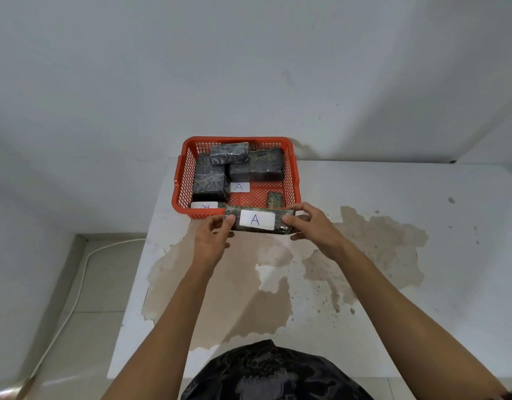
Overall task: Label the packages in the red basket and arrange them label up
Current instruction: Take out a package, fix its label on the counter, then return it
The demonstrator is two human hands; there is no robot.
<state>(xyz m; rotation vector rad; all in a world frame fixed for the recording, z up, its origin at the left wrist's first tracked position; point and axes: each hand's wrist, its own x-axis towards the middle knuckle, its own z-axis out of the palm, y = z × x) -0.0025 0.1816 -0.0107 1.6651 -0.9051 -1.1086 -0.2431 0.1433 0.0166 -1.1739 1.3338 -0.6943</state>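
Observation:
A red basket (291, 171) stands at the table's far edge against the wall. It holds several dark wrapped packages (210, 180); one shows a white "A" label (239, 187) and another label (204, 205) lies at the front left. My left hand (213, 235) and my right hand (312, 223) grip the two ends of a long dark package (283, 223) just in front of the basket's near rim. Its white "A" label (257, 220) faces up. A small patterned package (275, 199) sits at the basket's front right.
The white table (422, 241) has a large brown patch of worn paint in its middle. The wall stands right behind the basket. A white cable (75, 290) runs along the tiled floor at the left.

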